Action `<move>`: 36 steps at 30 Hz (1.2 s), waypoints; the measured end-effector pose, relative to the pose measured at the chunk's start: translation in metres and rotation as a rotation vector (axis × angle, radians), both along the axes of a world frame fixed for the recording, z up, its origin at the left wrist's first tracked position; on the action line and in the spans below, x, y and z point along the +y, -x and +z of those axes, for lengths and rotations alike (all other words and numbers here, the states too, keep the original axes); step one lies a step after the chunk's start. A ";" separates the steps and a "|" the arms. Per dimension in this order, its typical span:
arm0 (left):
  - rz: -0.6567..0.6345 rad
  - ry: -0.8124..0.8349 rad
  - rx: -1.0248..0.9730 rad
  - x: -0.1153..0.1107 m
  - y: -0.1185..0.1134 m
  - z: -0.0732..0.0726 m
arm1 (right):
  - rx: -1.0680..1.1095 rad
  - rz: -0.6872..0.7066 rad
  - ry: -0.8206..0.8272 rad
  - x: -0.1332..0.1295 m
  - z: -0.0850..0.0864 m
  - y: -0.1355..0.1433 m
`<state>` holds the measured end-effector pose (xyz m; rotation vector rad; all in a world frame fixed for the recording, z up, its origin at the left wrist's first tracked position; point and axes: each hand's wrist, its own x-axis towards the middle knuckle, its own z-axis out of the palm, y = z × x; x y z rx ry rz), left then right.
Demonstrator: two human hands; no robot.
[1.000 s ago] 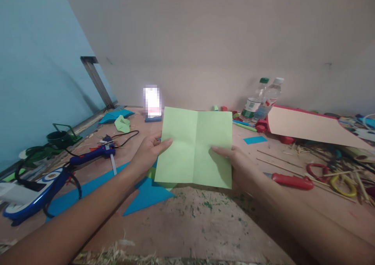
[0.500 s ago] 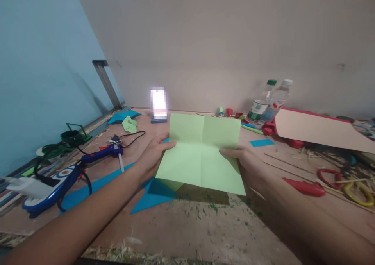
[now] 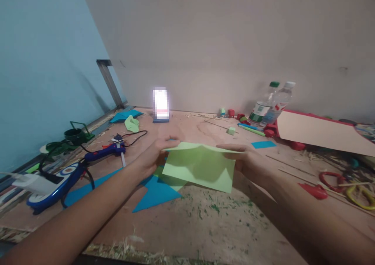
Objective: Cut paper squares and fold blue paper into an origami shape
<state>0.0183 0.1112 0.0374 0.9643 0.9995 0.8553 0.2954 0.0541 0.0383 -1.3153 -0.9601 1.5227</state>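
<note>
A sheet of light green paper (image 3: 199, 169) is held up between my two hands, bent along its middle crease so the lower half hangs toward me. My left hand (image 3: 156, 155) pinches its left edge. On the opposite edge my right hand (image 3: 247, 161) grips the paper, its index finger stretched along the top; the thumb is partly hidden. Beneath and left of the sheet lies a blue folded paper piece (image 3: 158, 194), with another green paper (image 3: 178, 185) partly under the held one.
To the left lie a blue glue gun (image 3: 107, 152) and a power strip (image 3: 55, 185). A lit phone (image 3: 161, 102) stands at the back. Two plastic bottles (image 3: 260, 110), a blue paper strip (image 3: 263, 144), red-handled scissors (image 3: 331, 180) and thin sticks (image 3: 290, 165) are on the right.
The green sheet was spread flat with its cross creases facing me; now it is tilted and bent along the middle. Both hands have turned with it, uncovering a small green cube behind.
</note>
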 end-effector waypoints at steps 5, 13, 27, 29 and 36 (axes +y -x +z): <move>0.009 -0.090 0.022 0.003 0.000 0.001 | -0.120 0.350 -0.052 -0.003 0.030 -0.035; -0.076 -0.468 0.039 -0.009 -0.004 0.011 | -0.242 0.364 -0.306 -0.003 0.031 -0.034; 0.112 -0.606 -0.158 -0.040 -0.037 0.063 | -0.055 0.093 -0.173 -0.032 0.059 0.032; 0.034 -0.494 -0.188 -0.037 -0.042 0.049 | 0.041 0.037 -0.172 -0.031 0.050 0.038; 0.046 -0.501 -0.092 -0.034 -0.048 0.015 | 0.107 0.002 -0.084 -0.035 0.021 0.053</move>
